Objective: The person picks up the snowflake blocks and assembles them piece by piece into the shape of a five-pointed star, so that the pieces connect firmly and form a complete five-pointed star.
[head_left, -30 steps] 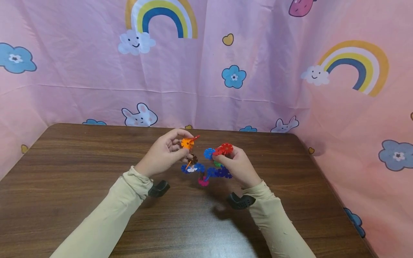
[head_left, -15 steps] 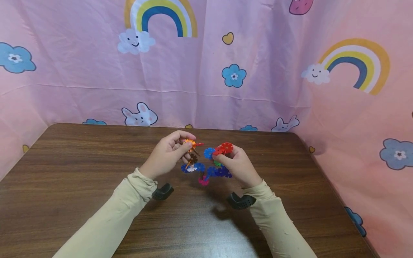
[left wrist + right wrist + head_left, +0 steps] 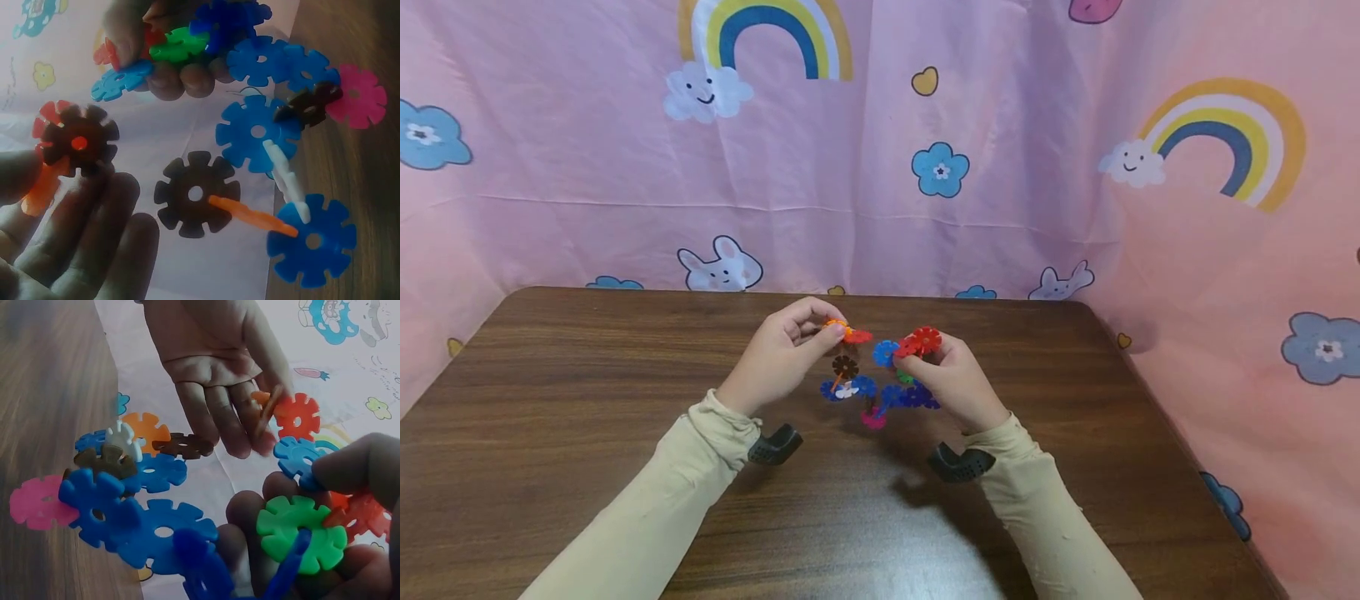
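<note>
My left hand pinches an orange notched plastic disc between thumb and fingers. A brown disc and a red disc are joined to it. My right hand holds one end of a chain of interlocking discs, its thumb on a light blue disc beside red discs and a green disc. The chain hangs in a curve through blue discs, a pink disc and a white disc. Its far end is another brown disc, apart from the left hand's cluster.
A brown wood-grain table lies beneath both hands. Behind it hangs a pink patterned cloth, with more cloth at the sides. Black curved devices sit on both wrists, at the sleeve cuffs.
My left hand has turned its small cluster: the orange disc now shows nearly edge-on and the red disc lies flatter, pointing toward the right hand. My right hand and the chain stay nearly still.
</note>
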`<state>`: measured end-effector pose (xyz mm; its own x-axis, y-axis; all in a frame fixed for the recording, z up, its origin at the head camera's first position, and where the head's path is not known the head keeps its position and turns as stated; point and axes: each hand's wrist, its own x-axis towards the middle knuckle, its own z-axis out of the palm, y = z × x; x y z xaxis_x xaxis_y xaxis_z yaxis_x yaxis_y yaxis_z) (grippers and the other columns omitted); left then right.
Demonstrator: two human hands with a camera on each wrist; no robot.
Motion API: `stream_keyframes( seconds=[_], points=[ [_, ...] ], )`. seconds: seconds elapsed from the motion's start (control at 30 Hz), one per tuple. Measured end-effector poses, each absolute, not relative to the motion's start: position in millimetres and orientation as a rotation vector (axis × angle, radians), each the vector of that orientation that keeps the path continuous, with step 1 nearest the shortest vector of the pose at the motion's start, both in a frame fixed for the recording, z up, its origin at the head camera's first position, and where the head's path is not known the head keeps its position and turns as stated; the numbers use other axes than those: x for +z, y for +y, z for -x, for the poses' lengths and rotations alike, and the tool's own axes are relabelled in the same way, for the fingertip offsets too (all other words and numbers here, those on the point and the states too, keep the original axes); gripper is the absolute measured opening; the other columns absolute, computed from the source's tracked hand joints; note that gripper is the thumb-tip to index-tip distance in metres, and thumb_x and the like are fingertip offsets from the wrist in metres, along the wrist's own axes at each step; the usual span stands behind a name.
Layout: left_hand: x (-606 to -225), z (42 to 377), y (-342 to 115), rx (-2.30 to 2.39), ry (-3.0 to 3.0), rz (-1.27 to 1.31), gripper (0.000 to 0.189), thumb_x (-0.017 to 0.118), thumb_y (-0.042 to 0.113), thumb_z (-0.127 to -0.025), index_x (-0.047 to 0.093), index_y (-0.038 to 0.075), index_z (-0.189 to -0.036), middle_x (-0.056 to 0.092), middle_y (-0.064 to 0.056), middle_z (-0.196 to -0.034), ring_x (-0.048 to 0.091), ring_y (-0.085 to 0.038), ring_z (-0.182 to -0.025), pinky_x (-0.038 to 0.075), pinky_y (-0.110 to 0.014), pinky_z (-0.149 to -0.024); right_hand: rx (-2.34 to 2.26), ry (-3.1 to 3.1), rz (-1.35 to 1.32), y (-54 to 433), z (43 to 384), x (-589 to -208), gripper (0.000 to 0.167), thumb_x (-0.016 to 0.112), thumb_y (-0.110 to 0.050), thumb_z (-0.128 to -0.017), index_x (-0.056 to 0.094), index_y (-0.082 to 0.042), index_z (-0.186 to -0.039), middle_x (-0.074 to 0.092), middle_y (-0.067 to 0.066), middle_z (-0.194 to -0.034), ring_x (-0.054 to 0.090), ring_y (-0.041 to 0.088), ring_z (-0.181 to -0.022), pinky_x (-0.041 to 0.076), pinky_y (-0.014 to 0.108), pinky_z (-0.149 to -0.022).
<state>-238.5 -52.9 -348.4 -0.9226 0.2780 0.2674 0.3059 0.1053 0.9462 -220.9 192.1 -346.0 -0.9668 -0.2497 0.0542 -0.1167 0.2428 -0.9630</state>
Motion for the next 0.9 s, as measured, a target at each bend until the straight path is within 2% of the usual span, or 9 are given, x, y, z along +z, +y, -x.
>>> stream_keyframes(
  seconds=[0.13, 0.47, 0.67, 0.9],
  points=[
    [-345.9, 236.0, -52.3, -1.971, -2.320, 0.636, 0.016, 0.069, 0.016, -0.101, 0.071, 0.003, -0.111, 0.073, -0.010, -0.099, 0.071, -0.015, -0.087, 0.060, -0.029, -0.081, -1.828, 2.393, 0.367, 192.3, 221.3, -345.6, 0.018, 0.069, -0.014, -0.096, 0.067, 0.000, -0.107, 0.069, 0.014, -0.090, 0.062, 0.025, -0.085, 0.052, 0.035, -0.080],
    [-343.4, 233.4, -54.3, -1.825, -2.358, 0.645, 0.013, 0.074, 0.020, -0.098, 0.077, 0.010, -0.105, 0.077, -0.004, -0.090, 0.069, -0.024, -0.080, 0.053, -0.025, -0.066, -1.877, 2.405, 0.369, 192.7, 222.0, -346.1, 0.014, 0.069, -0.012, -0.096, 0.068, 0.000, -0.104, 0.069, 0.003, -0.087, 0.063, 0.020, -0.084, 0.053, 0.031, -0.076],
    [-342.8, 232.7, -53.1, -1.822, -2.303, 0.664, 0.014, 0.076, 0.017, -0.096, 0.077, 0.006, -0.104, 0.077, -0.005, -0.089, 0.070, -0.027, -0.080, 0.055, -0.024, -0.068, -1.896, 2.393, 0.381, 192.5, 221.6, -345.8, 0.016, 0.070, -0.011, -0.096, 0.068, 0.001, -0.106, 0.069, 0.003, -0.087, 0.063, 0.020, -0.083, 0.053, 0.030, -0.075],
    [-342.5, 231.4, -53.1, -1.763, -2.325, 0.682, 0.012, 0.075, 0.021, -0.097, 0.078, 0.013, -0.106, 0.076, -0.003, -0.095, 0.072, -0.022, -0.082, 0.057, -0.026, -0.071, -1.912, 2.408, 0.429, 191.5, 220.9, -345.5, 0.016, 0.070, -0.008, -0.095, 0.066, 0.002, -0.107, 0.070, 0.003, -0.087, 0.062, 0.022, -0.082, 0.054, 0.028, -0.074]
  ],
)
